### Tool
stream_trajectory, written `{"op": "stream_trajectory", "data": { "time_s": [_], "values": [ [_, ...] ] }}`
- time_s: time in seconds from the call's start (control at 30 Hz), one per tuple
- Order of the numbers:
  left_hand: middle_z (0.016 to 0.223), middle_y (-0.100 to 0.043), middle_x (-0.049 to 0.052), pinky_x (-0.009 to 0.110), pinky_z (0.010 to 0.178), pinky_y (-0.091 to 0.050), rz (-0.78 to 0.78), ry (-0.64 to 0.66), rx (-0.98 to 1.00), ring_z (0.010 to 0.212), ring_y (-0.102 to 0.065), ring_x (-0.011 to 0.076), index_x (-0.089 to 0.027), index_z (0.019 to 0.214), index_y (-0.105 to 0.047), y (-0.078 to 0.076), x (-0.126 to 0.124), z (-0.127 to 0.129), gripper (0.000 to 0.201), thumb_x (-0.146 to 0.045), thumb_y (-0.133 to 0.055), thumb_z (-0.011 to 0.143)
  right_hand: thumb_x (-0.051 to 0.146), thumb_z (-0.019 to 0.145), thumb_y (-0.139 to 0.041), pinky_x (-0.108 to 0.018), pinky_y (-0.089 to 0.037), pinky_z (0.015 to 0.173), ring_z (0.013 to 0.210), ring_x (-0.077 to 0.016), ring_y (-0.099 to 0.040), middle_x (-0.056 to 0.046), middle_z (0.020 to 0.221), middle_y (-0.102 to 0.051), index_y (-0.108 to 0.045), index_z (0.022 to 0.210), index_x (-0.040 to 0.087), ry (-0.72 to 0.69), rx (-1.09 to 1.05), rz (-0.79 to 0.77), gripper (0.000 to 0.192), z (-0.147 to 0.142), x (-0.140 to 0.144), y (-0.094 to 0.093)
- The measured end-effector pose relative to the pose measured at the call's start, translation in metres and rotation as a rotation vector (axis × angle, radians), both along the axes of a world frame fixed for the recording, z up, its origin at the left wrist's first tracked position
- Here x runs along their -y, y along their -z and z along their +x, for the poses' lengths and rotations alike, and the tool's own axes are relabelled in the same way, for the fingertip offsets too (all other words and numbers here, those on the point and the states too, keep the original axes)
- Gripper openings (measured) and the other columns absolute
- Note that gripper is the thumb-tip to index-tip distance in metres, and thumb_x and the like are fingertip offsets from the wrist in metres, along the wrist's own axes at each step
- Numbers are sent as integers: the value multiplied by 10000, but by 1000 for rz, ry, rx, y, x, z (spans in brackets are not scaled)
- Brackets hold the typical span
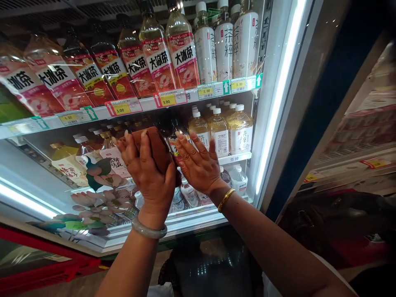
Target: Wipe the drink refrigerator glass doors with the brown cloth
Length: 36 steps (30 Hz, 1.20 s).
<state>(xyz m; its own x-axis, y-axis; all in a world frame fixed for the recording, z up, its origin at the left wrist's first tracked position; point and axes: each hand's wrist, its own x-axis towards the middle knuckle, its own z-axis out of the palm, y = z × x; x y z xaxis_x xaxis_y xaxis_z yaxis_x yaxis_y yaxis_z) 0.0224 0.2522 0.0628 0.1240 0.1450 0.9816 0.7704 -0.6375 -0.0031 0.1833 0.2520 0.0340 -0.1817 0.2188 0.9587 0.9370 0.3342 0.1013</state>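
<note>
My left hand (pixel 145 173) presses a folded brown ribbed cloth (pixel 159 146) against the glass front of a lit drinks fridge. Part of the cloth lies under my palm, and its far side shows between thumb and fingers. Just to its right, my right hand (pixel 199 165) rests flat, apparently on the glass, with its fingers stretched out and nothing in it. A pale bangle (pixel 149 229) circles my left wrist and a gold bangle (pixel 226 200) my right. A flower decal (pixel 107 181) is on the glass to the left.
Behind the glass stand several iced tea bottles (pixel 185 57) on the upper shelf and clear tea bottles (pixel 241 132) below. Price tags line the shelf edge (pixel 207 91). A bright light strip (pixel 281 95) runs down the right side, beside a dark door frame (pixel 312 111).
</note>
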Motion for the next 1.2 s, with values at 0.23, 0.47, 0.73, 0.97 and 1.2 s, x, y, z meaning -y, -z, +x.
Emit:
{"op": "stream_trajectory", "data": {
  "time_s": [0.23,0.47,0.73,0.97,1.2],
  "values": [
    [1743,-258,122,569,1326,-155,59,36,8,1643,-141,334,-267,1653,-320,39,2,25,798,-335,-664,936,254,1046,-459,-393,121,1366,1643,-97,-61,39,1640,-462,-427,1586,238,-17,-15,50,542,4,1,-2],
    [1742,-257,136,576,1320,-188,39,42,-64,1634,-171,352,-267,1647,-325,23,4,12,776,-331,-651,945,251,1036,-482,-413,107,1371,1641,-118,-114,28,1613,-497,-429,1584,215,-60,15,60,551,12,6,-7],
    [1759,-194,151,576,1329,-150,-18,35,-34,1650,-93,341,-253,1678,-228,31,12,33,900,-272,-696,910,212,1023,-473,-404,140,1361,1629,-140,-188,23,1595,-527,-442,1580,244,-84,-4,93,559,24,6,-9],
    [1769,-160,136,564,1330,-148,-27,76,-41,1652,-85,323,-266,1686,-192,26,10,23,907,-201,-659,912,244,1039,-481,-418,112,1367,1629,-140,-203,16,1585,-539,-456,1569,230,-74,-23,96,531,21,8,-9],
    [1755,-195,173,553,1335,-149,-68,38,22,1650,-94,329,-229,1695,-143,31,12,32,996,-301,-732,895,218,1034,-469,-410,70,1379,1626,-132,-214,5,1565,-565,-463,1566,222,-80,-22,116,532,22,7,-9]
  ]
}}
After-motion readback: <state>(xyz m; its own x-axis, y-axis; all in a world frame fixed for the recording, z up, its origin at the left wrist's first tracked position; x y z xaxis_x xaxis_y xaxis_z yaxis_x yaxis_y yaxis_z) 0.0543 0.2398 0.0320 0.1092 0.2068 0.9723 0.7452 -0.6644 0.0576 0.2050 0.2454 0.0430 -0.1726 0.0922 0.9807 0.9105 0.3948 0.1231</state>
